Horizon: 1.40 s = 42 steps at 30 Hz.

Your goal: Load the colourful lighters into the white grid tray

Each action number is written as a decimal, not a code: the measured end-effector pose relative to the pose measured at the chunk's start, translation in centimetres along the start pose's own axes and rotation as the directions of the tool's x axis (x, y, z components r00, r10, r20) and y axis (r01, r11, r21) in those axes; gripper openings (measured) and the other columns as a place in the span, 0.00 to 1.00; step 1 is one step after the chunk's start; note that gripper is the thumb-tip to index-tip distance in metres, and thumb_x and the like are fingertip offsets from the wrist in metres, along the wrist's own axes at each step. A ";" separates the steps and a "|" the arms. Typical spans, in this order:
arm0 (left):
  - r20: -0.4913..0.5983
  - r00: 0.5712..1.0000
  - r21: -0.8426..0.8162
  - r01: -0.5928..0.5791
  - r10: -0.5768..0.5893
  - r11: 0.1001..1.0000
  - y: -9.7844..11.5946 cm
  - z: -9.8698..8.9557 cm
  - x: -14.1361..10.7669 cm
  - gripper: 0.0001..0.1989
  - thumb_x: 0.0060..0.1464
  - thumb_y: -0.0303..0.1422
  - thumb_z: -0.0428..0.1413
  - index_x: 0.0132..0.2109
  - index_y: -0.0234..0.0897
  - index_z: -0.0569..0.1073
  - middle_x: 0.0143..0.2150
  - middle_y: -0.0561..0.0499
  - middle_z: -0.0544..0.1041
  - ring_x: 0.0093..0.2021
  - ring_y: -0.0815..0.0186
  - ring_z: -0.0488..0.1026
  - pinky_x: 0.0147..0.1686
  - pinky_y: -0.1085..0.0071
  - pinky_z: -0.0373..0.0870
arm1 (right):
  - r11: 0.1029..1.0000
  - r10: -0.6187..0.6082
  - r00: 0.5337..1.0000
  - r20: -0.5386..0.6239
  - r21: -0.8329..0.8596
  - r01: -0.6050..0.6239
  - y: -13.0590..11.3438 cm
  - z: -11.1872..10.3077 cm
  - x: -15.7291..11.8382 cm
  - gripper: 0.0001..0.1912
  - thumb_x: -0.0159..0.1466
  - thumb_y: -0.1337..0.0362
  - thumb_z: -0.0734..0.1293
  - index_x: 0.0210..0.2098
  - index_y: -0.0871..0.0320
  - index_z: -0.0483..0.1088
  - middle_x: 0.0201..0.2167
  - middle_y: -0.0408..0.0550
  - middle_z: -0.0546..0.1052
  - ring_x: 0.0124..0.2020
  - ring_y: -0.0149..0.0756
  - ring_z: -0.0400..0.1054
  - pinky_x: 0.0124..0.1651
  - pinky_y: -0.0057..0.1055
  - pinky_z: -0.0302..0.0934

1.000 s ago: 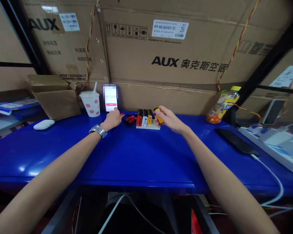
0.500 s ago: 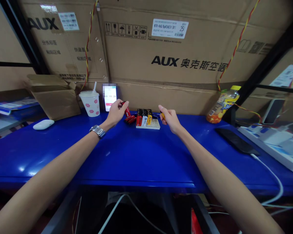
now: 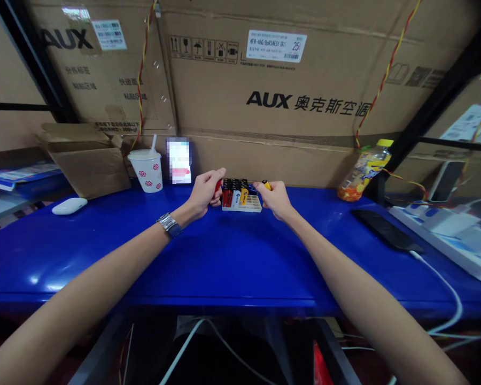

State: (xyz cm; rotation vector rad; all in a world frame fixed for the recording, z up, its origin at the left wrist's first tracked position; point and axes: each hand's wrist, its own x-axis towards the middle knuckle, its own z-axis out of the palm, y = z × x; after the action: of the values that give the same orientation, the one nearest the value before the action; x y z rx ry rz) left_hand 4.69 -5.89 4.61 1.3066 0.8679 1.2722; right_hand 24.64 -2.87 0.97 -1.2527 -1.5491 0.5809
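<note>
My left hand point(image 3: 206, 191) is closed around a red battery point(image 3: 218, 185), of which only a part shows between the fingers. It is just left of a cream grid tray point(image 3: 255, 208) on the blue table. Upright in the tray stand several batteries with black tops; the front ones are a red battery point(image 3: 227, 198), a white battery point(image 3: 236, 198) and a yellow battery point(image 3: 244, 195). To the tray's right, my right hand point(image 3: 278, 201) grips another yellow battery point(image 3: 267, 185), its end sticking out above the fingers. Some compartments at the tray's front right hold nothing.
Behind on the left stand a paper cup with a straw point(image 3: 146, 170) and a lit phone point(image 3: 179, 160). A white case point(image 3: 69, 206) lies farther left, beside a paper bag point(image 3: 86, 163). On the right are a drink bottle point(image 3: 361, 174), a black phone point(image 3: 385, 230) and a power strip point(image 3: 444, 240).
My left hand has moved right, close to the tray, and now covers the place where loose red batteries lay. In my right hand the yellow battery now shows above the fingers.
</note>
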 end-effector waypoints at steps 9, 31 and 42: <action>-0.084 0.996 0.285 0.013 0.011 0.958 -0.5 0.7 -0.4 0.20 0.49 0.26 0.57 0.41 0.42 0.53 0.22 0.63 0.60 0.14 0.77 0.57 0.15 0.79 0.50 | 0.995 -0.061 0.994 -0.092 -0.082 0.053 -0.3 0.3 0.1 0.16 0.53 0.57 0.63 0.15 0.55 0.54 0.12 0.37 0.55 0.15 0.25 0.50 0.18 0.26 0.43; 0.027 0.987 0.342 -0.158 0.159 0.926 -1.8 0.0 0.2 0.22 0.35 0.24 0.58 0.39 0.39 0.59 0.28 0.59 0.65 0.23 0.75 0.61 0.20 0.77 0.58 | 0.954 -0.004 0.994 0.109 0.299 -0.029 -0.4 0.4 0.2 0.34 0.59 0.33 0.52 0.32 0.58 0.67 0.22 0.43 0.65 0.21 0.29 0.58 0.23 0.28 0.56; 0.038 0.980 0.408 -0.193 0.195 0.892 -1.9 -0.2 0.2 0.20 0.36 0.24 0.57 0.39 0.38 0.61 0.29 0.58 0.65 0.26 0.73 0.60 0.25 0.75 0.61 | 0.976 -0.197 0.971 0.136 0.117 0.182 0.1 0.2 0.2 0.19 0.52 0.48 0.70 0.28 0.58 0.65 0.19 0.38 0.64 0.21 0.27 0.56 0.26 0.27 0.54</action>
State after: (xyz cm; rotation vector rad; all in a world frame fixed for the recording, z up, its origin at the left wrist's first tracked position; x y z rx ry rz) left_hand 4.90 -5.33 2.80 1.7614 1.0681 1.2874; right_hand 24.55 -2.62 0.89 -0.9878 -1.7170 0.6321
